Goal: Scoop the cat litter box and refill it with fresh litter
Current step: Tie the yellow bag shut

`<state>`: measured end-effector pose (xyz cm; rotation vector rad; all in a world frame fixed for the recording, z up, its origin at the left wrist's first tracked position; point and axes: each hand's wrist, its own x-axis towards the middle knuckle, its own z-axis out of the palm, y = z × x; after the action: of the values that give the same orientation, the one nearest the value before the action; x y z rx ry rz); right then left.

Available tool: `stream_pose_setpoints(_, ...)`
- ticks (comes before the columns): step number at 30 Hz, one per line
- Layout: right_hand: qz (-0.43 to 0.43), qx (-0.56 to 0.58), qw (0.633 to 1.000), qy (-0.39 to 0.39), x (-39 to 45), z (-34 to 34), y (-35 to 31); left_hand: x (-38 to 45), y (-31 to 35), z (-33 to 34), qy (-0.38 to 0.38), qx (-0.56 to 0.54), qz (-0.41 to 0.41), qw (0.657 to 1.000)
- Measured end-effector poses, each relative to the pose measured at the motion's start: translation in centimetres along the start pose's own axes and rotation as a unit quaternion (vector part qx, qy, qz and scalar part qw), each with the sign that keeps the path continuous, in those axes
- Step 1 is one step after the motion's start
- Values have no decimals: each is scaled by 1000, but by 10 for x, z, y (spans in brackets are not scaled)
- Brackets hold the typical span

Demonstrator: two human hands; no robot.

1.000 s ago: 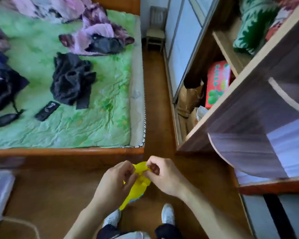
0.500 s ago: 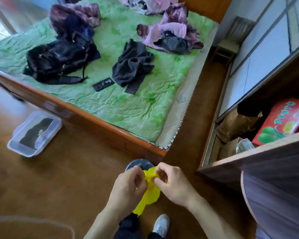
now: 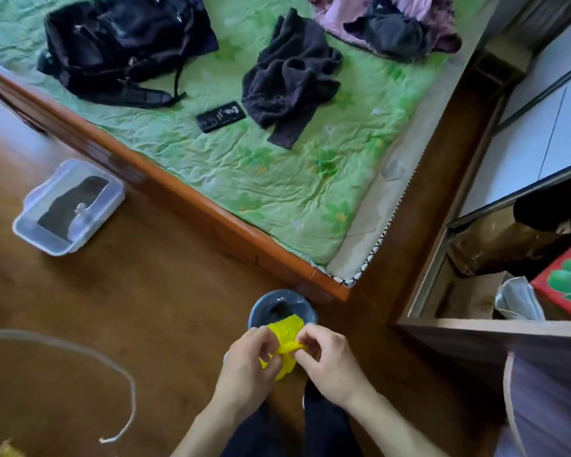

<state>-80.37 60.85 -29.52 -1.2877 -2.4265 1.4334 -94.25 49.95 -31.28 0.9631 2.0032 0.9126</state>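
- A yellow plastic bag point(image 3: 285, 349) sits low in the frame, just right of centre, bunched between both hands and held above the floor
- The left hand point(image 3: 248, 361) is closed on the bag's left side, fingers curled around the crumpled plastic
- The right hand point(image 3: 327, 361) pinches the bag's right side between thumb and fingertips, the other fingers bent inward
- Just above the hands a small round bin point(image 3: 282, 311) with a clear liner stands on the brown wooden floor point(image 3: 145, 308), close to the bed corner; something dark lies inside it
- At the left of the frame a clear plastic litter box point(image 3: 70, 206) holding dark litter rests on the floor, just beside the bed frame
- A white cord point(image 3: 126, 384) curves over the floor at the lower left
- The bed point(image 3: 277, 179), under a green sheet, fills the upper middle and carries a black backpack point(image 3: 119, 44), dark clothes point(image 3: 290, 77) and a black phone point(image 3: 221, 116)
- An open wooden cabinet point(image 3: 495, 328) takes up the right edge
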Motion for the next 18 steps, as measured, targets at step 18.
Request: stream_pose_setpoints(18, 79, -28, 996, -42, 145, 122, 223, 122, -170, 169, 42, -8, -213, 976)
